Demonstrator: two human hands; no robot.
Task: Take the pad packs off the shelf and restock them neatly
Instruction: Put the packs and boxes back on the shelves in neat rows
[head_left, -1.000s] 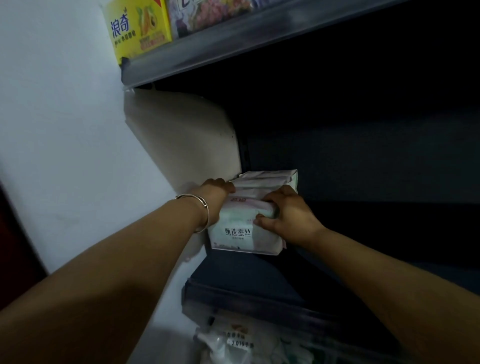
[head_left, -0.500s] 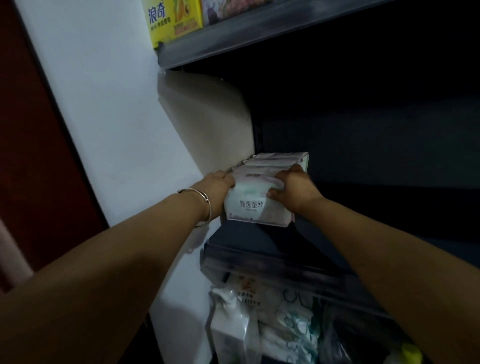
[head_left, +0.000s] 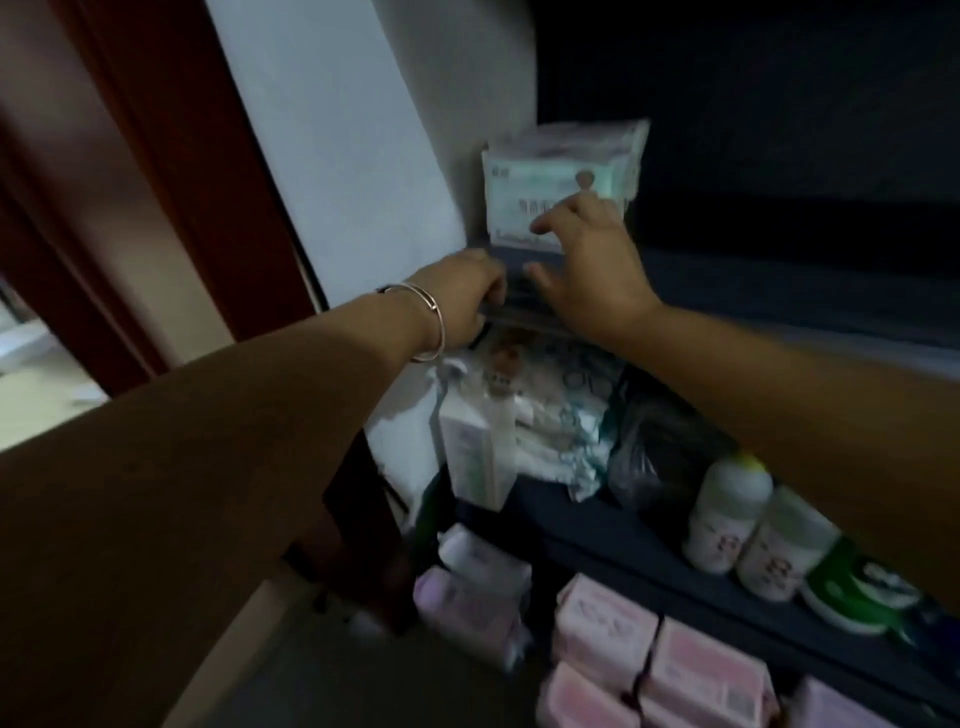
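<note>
Soft, light white-and-green plastic pad packs (head_left: 561, 187) stood on the dark shelf (head_left: 779, 296); the right hand (head_left: 587, 275), fingers spread and released, hovered before them, the left hand (head_left: 467, 296) seemed loosely curled on the shelf edge, and gripping both short sides would likely suit best.

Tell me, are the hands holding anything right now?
Nothing is plainly held. The right hand is spread open in front of the pad packs on the shelf. The left hand curls at the shelf edge; what it holds, if anything, is hidden.
</note>
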